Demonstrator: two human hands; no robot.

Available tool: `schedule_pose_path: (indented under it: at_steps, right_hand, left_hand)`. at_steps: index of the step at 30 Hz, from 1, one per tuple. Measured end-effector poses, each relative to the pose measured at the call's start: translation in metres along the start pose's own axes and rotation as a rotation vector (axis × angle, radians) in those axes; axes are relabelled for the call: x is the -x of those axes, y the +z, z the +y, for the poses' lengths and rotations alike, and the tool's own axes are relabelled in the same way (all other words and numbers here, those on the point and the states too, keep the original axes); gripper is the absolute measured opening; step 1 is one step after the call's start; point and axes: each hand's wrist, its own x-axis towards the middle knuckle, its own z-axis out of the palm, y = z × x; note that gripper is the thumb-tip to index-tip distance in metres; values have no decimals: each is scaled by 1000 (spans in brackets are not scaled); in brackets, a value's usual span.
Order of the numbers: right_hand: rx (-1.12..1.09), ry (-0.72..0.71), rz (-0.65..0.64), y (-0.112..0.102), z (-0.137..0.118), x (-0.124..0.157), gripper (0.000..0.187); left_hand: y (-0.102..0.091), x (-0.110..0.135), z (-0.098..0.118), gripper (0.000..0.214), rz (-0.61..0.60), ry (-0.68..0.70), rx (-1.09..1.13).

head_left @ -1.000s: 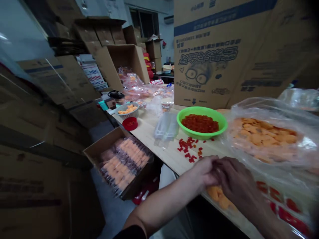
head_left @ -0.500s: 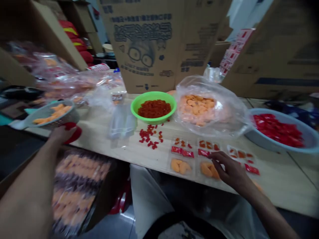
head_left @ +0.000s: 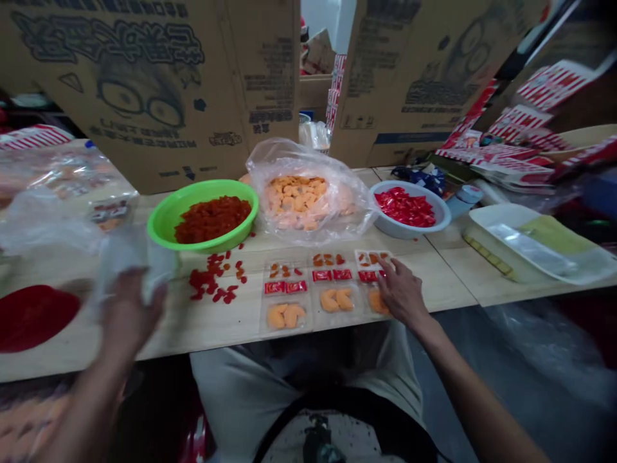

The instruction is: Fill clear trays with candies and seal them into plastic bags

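Note:
My right hand [head_left: 402, 292] reaches over the rightmost clear tray [head_left: 360, 257], fingers outstretched near its red packets and partly covering it. Two similar trays lie to its left: a middle tray [head_left: 315, 314] and a left tray [head_left: 265, 328]. Each holds small orange-red pieces at the top, red packets [head_left: 295, 287] in the middle and curved orange pieces [head_left: 336, 299] at the bottom. My left hand [head_left: 130, 312], blurred, has its thumb apart from its fingers at a stack of clear plastic trays [head_left: 161, 260]; contact is unclear. A red round, flat object [head_left: 38, 318] lies left of it.
Behind the trays stand a green bowl [head_left: 159, 225] of dark red pieces, a clear bag [head_left: 337, 173] of orange pieces and a pale blue bowl [head_left: 446, 215] of red packets. Loose red pieces [head_left: 205, 280] lie in front. A white tub [head_left: 491, 251] stands right; cardboard boxes [head_left: 231, 96] rise behind.
The view has swung right. My left hand has left the red round object and moved to the clear plastic stack. My right hand has moved from the middle tray to the rightmost one.

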Motion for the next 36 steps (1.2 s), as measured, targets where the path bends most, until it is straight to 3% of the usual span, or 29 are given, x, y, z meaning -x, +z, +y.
schedule_pose_path:
  at_steps: [3, 4, 6, 8, 16, 19, 23, 31, 33, 36]
  right_hand:
    - [119, 31, -106, 4, -2, -7, 50]
    - [139, 19, -149, 6, -4, -8, 51]
    - [156, -5, -213, 10, -6, -8, 53]
    - [160, -18, -233, 14, -7, -6, 55]
    - [143, -49, -183, 22, -3, -4, 55]
    - [142, -45, -171, 23, -3, -4, 55]
    - [139, -34, -165, 24, -3, -4, 55]
    - [145, -45, -174, 20, -4, -4, 54]
    - [140, -47, -181, 20, -3, -4, 54]
    - [129, -44, -187, 22, 0, -5, 55]
  left_hand:
    - [56, 37, 87, 37, -190, 496, 28]
    - [72, 47, 112, 37, -196, 589, 22]
    - [94, 56, 148, 36, -179, 663, 35]
    - [105, 50, 166, 35, -162, 654, 63]
    - [115, -21, 182, 22, -422, 739, 33]
    - [118, -35, 185, 17, -542, 746, 93]
    - [119, -39, 183, 17, -581, 733, 120]
    - [124, -34, 183, 27, -558, 680, 157]
    - [122, -32, 177, 29, -471, 641, 202]
    - [107, -44, 158, 28, -190, 476, 279]
